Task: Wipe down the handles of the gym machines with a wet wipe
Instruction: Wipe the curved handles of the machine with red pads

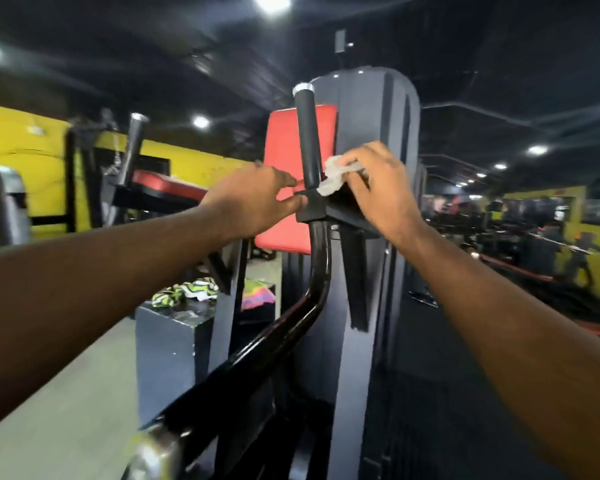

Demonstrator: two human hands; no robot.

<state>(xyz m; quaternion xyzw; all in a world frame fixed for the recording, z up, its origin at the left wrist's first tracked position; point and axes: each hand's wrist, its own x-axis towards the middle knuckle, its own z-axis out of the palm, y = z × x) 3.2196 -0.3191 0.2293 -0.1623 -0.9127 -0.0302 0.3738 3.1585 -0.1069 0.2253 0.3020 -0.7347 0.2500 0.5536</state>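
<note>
A black upright handle (308, 140) with a silver end cap rises from a curved black bar (284, 327) of the gym machine at the centre. My right hand (378, 188) holds a crumpled white wet wipe (336, 176) against the right side of the handle's base. My left hand (253, 199) reaches in from the left, its fingertips touching the black bracket (310, 206) below the handle. A second black handle (132, 147) stands tilted at the left, untouched.
A red pad (283, 168) and the grey machine column (378, 133) stand behind the handle. A dark box (170, 344) with colourful cloths (184, 294) on it sits lower left. Yellow walls, other machines and people fill the background at right.
</note>
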